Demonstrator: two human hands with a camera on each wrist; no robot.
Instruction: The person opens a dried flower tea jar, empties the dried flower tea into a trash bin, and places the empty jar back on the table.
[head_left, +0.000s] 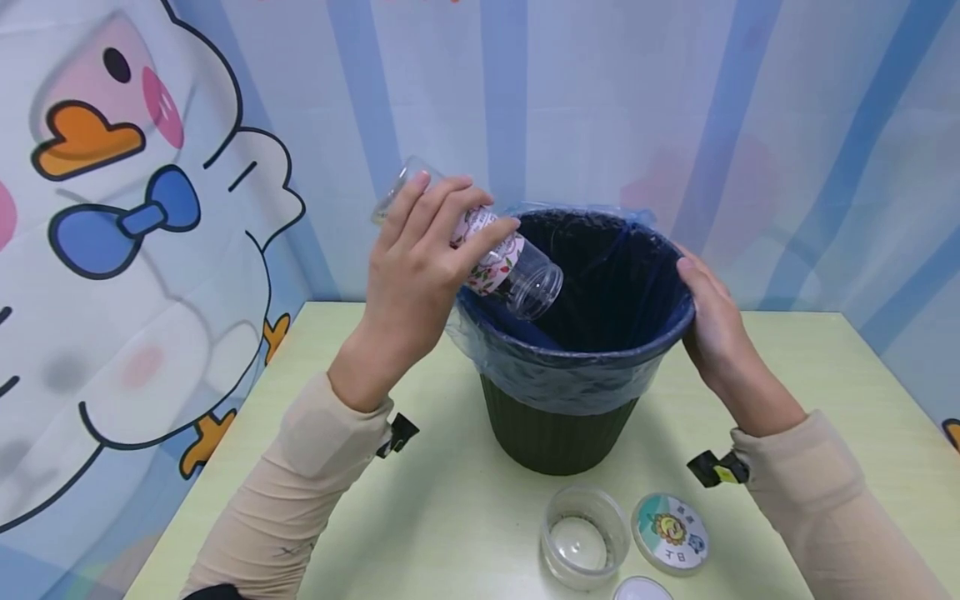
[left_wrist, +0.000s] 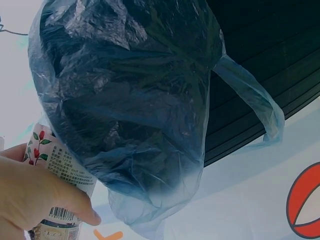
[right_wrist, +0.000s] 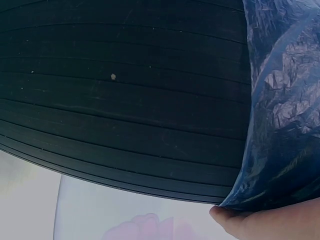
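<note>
My left hand (head_left: 420,258) grips a clear plastic jar (head_left: 536,283) with a floral label. The jar tilts down to the right, its uncovered mouth over the opening of a dark ribbed trash can (head_left: 562,429). In the left wrist view, the jar's printed label (left_wrist: 70,172) shows beside the thumb. A translucent blue trash bag (head_left: 570,387) lines the can and folds over its rim. My right hand (head_left: 712,321) holds the can's right rim, thumb at the top edge; its other fingers are largely hidden.
In front of the can stands an open clear round tub (head_left: 585,542). Right of it lies a round lid (head_left: 671,533) with a cartoon flower. A smaller white disc (head_left: 642,590) is cut off by the bottom edge. A printed cloth backdrop (head_left: 450,83) rises behind the table (head_left: 420,517).
</note>
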